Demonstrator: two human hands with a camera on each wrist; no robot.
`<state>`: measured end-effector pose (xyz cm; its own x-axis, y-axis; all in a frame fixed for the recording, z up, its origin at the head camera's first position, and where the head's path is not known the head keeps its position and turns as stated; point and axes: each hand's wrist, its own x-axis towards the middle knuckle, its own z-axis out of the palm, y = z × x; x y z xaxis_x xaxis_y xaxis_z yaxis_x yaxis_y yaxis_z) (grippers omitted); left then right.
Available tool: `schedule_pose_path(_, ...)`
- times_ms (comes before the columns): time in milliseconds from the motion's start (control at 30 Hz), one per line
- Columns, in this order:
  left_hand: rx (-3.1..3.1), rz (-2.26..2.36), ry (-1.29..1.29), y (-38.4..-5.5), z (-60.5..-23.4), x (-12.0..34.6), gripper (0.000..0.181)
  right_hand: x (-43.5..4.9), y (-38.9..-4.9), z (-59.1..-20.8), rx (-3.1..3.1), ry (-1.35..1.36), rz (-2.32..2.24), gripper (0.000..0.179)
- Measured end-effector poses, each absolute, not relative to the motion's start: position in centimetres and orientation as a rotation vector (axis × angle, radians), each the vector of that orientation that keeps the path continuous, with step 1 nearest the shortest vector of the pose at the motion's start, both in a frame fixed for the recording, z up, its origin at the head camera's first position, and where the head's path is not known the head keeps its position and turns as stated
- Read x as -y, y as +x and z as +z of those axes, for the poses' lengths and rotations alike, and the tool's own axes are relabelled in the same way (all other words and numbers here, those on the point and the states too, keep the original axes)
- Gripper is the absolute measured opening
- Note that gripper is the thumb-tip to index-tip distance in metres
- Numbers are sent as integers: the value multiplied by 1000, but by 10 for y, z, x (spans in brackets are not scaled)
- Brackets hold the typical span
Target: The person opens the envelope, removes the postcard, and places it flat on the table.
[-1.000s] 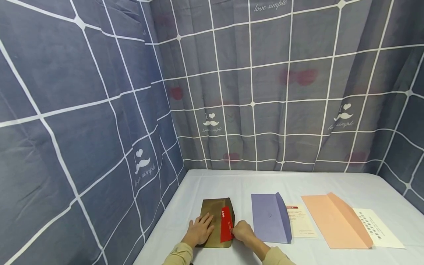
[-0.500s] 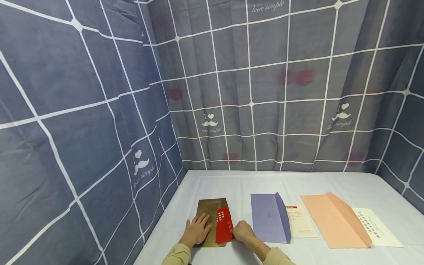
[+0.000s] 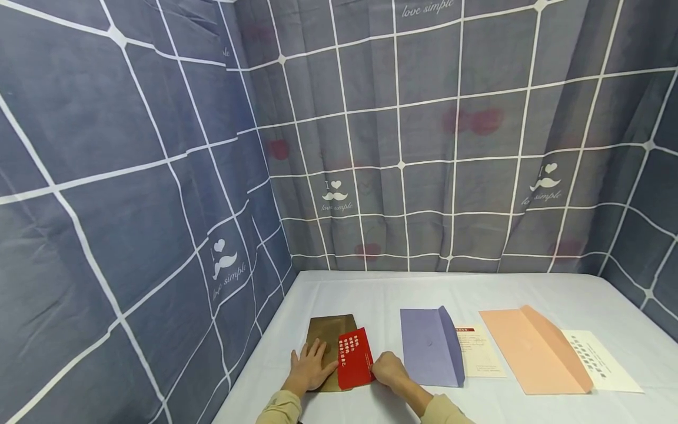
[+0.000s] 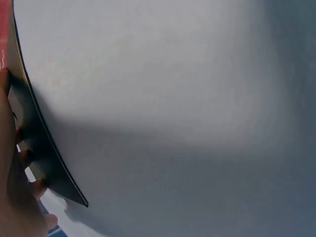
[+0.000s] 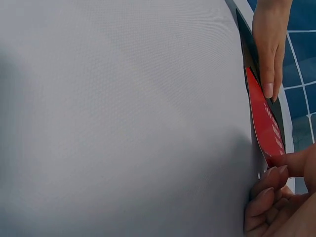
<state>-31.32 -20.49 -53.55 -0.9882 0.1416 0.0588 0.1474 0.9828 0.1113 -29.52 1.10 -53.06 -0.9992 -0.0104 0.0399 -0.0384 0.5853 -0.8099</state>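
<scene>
My left hand [image 3: 309,369] lies with extended fingers on a brown-gold envelope [image 3: 324,327] in the head view. A red card [image 3: 355,360] with white printed characters overlaps the envelope's right part; whether its left end is still inside is hard to tell. At the card's lower right edge my right hand [image 3: 389,369] pinches it. The right wrist view shows thumb and fingers on the end of the red card [image 5: 265,118], the other fingers curled. In the left wrist view, the dark envelope [image 4: 49,153] is seen at a slant, with fingers along its edge.
Right of my hands lies a purple envelope [image 3: 424,347], a cream printed card [image 3: 482,353] partly under its flap. Farther right, a peach envelope [image 3: 532,353] lies beside another pale card [image 3: 604,362]. White cloth covers the table [image 3: 371,288]; grey-blue checked curtains [image 3: 371,147] surround it.
The left hand and envelope have shifted slightly left. More of the red card and its printed lines shows, and it has tilted. The right hand has stayed nearly in place, pinching it.
</scene>
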Motion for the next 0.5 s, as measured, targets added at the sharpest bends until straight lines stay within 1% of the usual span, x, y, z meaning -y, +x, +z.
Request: schedule_pose_path(500,3072,-267,-259,-315,-537,210,71,-12,-296,-533,2736,29,1456,20)
